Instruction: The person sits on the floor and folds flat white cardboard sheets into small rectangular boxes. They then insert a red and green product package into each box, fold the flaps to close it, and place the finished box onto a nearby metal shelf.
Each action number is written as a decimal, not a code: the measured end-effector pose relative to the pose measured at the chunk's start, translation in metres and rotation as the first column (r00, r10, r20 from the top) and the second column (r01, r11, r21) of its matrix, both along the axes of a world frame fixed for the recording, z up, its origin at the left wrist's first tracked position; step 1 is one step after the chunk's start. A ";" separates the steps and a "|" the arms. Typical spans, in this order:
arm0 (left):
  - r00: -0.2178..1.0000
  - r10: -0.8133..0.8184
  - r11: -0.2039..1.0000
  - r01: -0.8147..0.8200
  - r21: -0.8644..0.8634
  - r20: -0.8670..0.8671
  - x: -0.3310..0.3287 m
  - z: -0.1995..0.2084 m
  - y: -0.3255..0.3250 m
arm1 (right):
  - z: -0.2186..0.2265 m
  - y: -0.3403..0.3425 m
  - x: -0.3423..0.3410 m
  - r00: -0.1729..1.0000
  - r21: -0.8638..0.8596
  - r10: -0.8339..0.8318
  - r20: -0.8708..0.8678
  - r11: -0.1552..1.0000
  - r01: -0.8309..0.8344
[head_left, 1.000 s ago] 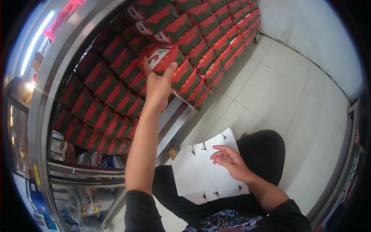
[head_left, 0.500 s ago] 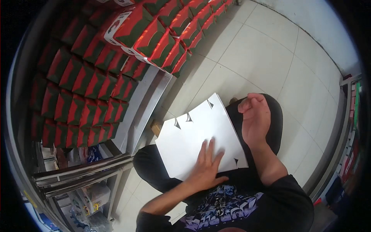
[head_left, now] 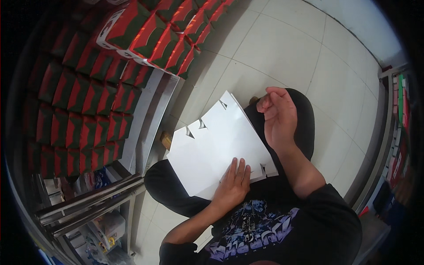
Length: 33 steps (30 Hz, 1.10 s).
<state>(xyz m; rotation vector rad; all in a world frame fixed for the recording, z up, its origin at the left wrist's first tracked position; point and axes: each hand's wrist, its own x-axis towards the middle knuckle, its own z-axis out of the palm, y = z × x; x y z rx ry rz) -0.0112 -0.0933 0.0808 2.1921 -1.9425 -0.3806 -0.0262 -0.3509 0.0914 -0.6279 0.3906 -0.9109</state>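
Observation:
A stack of white die-cut cardboard sheets [head_left: 212,145] with small dark slots near its edges rests across my lap. My left hand [head_left: 232,182] lies on the near edge of the stack, fingers stretched out and close together. By that edge, a narrow strip of the sheet seems to stand up slightly. Above my right knee, beside the sheets' right edge, my right hand [head_left: 281,115] is raised with its fingers curled in. No object shows in it.
Rows of red and dark green folded boxes [head_left: 84,106] fill the left side, some on a metal-edged shelf [head_left: 148,117]. Below them are metal rails [head_left: 97,194] and a bin of small packets [head_left: 108,227]. Shelving [head_left: 395,132] stands at right, on a tiled floor [head_left: 278,48].
The view has shifted, so everything sits further left and higher. My left hand's fingers have drawn together nearer the sheets' near edge. My right hand keeps its curled pose.

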 end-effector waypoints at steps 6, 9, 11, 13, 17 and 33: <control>0.892 0.254 0.957 -0.287 -0.035 -0.374 0.018 0.034 0.001 | 0.000 -0.007 -0.005 0.999 0.018 0.011 0.043 1.000 -0.012; 0.707 0.473 0.854 -0.515 0.076 -0.526 0.029 0.070 0.003 | 0.003 -0.007 -0.007 0.999 -0.076 0.045 -0.010 0.996 -0.046; 0.604 0.525 0.807 -0.578 0.124 -0.600 0.039 0.091 0.010 | 0.006 -0.006 -0.007 0.987 -0.193 0.086 -0.133 0.975 -0.111; 0.604 0.506 0.792 -0.608 0.055 -0.616 0.046 0.105 0.017 | 0.006 -0.001 -0.005 0.971 -0.302 0.079 -0.224 0.942 -0.146; 0.445 0.400 0.602 -0.787 -0.136 -0.802 0.052 0.133 0.024 | 0.023 0.007 -0.011 0.937 -0.745 -0.024 -0.347 0.614 -0.260; 0.095 0.139 0.365 -0.930 -0.038 -0.986 0.057 0.180 -0.012 | 0.102 0.062 -0.015 0.972 -0.991 0.194 -0.131 -0.025 -0.129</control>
